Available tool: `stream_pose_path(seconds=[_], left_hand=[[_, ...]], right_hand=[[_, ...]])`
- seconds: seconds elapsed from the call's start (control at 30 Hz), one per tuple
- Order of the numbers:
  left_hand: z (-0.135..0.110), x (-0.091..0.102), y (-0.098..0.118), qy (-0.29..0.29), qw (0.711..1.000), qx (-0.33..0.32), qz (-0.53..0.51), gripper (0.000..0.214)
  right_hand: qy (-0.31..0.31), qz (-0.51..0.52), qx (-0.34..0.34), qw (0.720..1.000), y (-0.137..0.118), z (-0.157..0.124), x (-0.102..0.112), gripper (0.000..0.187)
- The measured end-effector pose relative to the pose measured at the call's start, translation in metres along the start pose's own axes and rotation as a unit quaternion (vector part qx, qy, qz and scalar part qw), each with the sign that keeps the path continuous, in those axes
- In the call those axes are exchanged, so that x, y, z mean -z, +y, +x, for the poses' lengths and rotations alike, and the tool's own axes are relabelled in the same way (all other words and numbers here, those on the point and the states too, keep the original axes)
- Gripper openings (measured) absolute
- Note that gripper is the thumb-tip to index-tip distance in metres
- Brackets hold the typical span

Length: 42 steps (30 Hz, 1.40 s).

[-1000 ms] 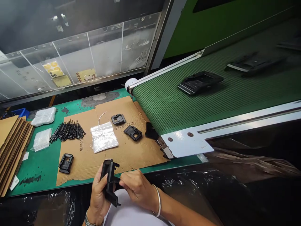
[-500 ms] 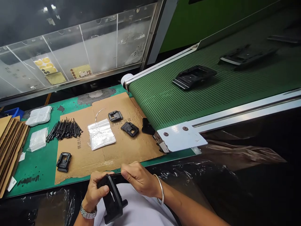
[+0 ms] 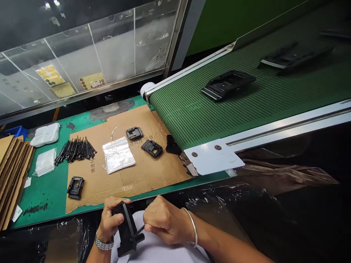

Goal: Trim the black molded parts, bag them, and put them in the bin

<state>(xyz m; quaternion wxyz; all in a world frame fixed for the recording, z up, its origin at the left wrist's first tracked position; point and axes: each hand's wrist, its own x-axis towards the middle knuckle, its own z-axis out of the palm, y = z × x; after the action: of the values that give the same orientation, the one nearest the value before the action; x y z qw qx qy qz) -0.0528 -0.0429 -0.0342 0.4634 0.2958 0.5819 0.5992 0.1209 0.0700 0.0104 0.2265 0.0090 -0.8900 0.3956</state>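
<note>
Close to my body, my left hand [image 3: 111,219] grips a black plastic frame part [image 3: 127,233] by its upper end, thumb across its face. The part is tilted on edge, and a short peg sticks out near its lower end. Beside it, to the right, my right hand [image 3: 166,221] is closed in a fist. A thin dark rod-like piece [image 3: 140,229] runs from this fist to the part; what kind of piece it is, I cannot make out. Similar black parts lie on the cardboard: one part [image 3: 75,187] at the left, two parts near the belt, including this part [image 3: 152,148].
A green conveyor belt [image 3: 175,109] at the right carries more black parts [image 3: 229,84]. On the cardboard sheet [image 3: 109,193] lie clear bags [image 3: 118,155] and a heap of black pins [image 3: 76,149]. Stacked cardboard [image 3: 16,175] stands left, with more bags [image 3: 45,162] beside it.
My right hand has come down from above the part's top end to beside its lower end. The part has turned slightly in my left hand, and the view has shifted a little.
</note>
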Motion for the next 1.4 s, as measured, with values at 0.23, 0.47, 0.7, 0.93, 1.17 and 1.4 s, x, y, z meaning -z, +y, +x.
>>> stream_pose_path(seconds=[0.23, 0.47, 0.7, 0.93, 1.17, 1.4], left_hand=[[0.022, -0.002, 0.033, -0.134, 0.981, -0.029, 0.141, 0.026], [0.032, -0.032, 0.042, 0.092, 0.99, -0.071, 0.081, 0.059], [0.031, -0.057, 0.028, 0.118, 0.89, 0.218, -0.384, 0.027], [0.021, -0.05, 0.041, 0.142, 0.916, 0.178, -0.33, 0.038], [0.013, -0.049, 0.041, 0.139, 0.917, 0.205, -0.313, 0.036], [0.016, -0.041, 0.041, 0.151, 0.912, 0.204, -0.321, 0.044]], right_hand=[[0.062, 0.137, -0.169, 0.974, 0.01, -0.006, -0.002, 0.054], [0.16, 0.11, -0.236, 0.952, 0.011, 0.01, -0.012, 0.033], [0.221, -0.092, -0.099, 0.966, 0.008, 0.017, -0.034, 0.044], [0.17, -0.126, -0.083, 0.974, 0.015, 0.024, 0.001, 0.045], [0.09, -0.22, -0.042, 0.97, 0.022, 0.034, 0.009, 0.047], [0.005, -0.194, 0.014, 0.981, 0.008, 0.011, -0.005, 0.047]])
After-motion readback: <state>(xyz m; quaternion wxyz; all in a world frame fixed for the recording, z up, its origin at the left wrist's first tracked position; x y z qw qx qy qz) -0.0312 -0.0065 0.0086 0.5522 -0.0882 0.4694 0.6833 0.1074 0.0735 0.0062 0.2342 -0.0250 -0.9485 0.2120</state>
